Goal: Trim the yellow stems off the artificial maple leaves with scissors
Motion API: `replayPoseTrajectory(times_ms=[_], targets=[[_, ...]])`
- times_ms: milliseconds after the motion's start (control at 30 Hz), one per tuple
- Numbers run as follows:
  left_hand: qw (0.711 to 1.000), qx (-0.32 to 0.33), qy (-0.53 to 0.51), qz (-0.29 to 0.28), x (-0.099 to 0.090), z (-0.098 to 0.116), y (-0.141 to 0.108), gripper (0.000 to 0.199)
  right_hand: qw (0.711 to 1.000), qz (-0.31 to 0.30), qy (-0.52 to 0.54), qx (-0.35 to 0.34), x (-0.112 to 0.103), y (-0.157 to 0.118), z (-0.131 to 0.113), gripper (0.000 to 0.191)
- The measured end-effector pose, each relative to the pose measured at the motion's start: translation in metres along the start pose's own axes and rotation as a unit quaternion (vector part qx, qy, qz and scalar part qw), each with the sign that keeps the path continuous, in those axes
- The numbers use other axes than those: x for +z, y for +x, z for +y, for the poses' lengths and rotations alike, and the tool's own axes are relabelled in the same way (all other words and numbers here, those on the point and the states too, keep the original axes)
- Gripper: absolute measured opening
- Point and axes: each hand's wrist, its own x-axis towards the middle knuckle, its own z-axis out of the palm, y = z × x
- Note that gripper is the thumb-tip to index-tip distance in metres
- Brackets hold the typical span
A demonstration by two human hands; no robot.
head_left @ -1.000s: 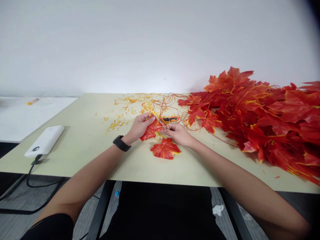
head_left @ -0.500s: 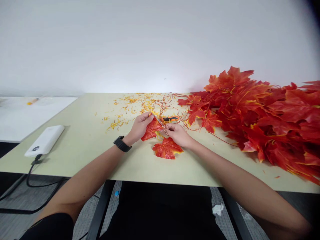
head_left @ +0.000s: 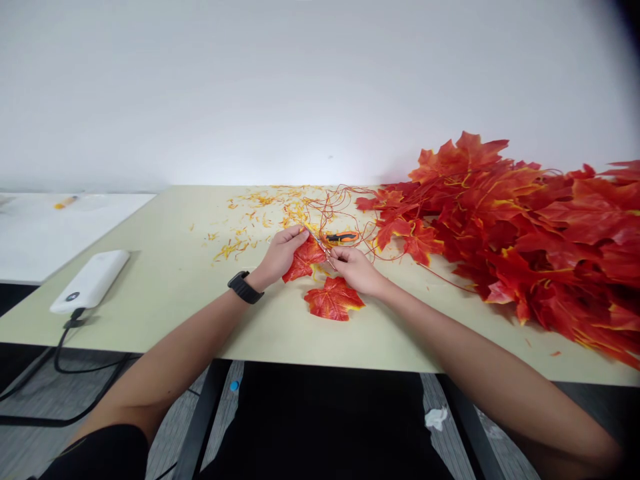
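Note:
My left hand (head_left: 283,255) is closed on a red artificial maple leaf (head_left: 306,259), pinching its upper edge between thumb and fingers. Small metal scissors (head_left: 325,251) are in my right hand (head_left: 354,267), whose fingers are closed around the handles. The blades lie along the right edge of the held leaf. Just below it, a second maple leaf (head_left: 334,300) with yellow edges hangs or lies close to the table; which of these I cannot tell. Behind my right hand rests an orange and black tool (head_left: 342,237), too small to name.
Yellow and orange trimmings (head_left: 265,200) are strewn over the table (head_left: 175,267) beyond my hands. Thin red cord (head_left: 340,200) runs in loops to a large heap of red leaves (head_left: 530,233) on the right. At the left stands a white power bank (head_left: 91,281) with a black cable.
Both hands keep almost the same place. The scissor blades shift slightly along the held leaf's edge, and the lower leaf moves a touch left and down.

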Motion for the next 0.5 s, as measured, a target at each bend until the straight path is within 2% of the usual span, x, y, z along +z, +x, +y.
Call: replayPoseTrajectory(times_ms=[267, 500], targets=[[0.996, 0.046, 0.076, 0.029, 0.0030, 0.0055, -0.0019, 0.040, 1.000, 0.010, 0.001, -0.001, 0.0010, -0.0007, -0.0004, 0.036], [0.994, 0.053, 0.083, 0.039, 0.0046, 0.0046, -0.0018, 0.038, 1.000, 0.013, -0.003, 0.004, 0.0023, -0.0009, 0.0007, 0.032]])
